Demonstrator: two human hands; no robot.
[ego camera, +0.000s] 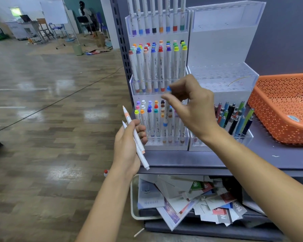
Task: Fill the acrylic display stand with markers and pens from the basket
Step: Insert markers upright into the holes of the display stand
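Right hand (191, 105) pinches blue-capped white marker (165, 122) by its cap, upright in bottom tier of clear acrylic tiered display stand (166, 144).
Left hand (128, 145) grips two white peach-tipped markers (136, 137) just left of stand; orange perforated plastic basket (283, 109) sits right on grey shelf (182, 159).

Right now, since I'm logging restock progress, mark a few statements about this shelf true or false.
1. The left hand holds two markers. True.
2. The right hand holds nothing. False: it pinches a blue-capped marker.
3. The orange basket sits to the right of the stands. True.
4. The right acrylic stand has full upper tiers. False: they hold nothing; pens stand only in its bottom tier.
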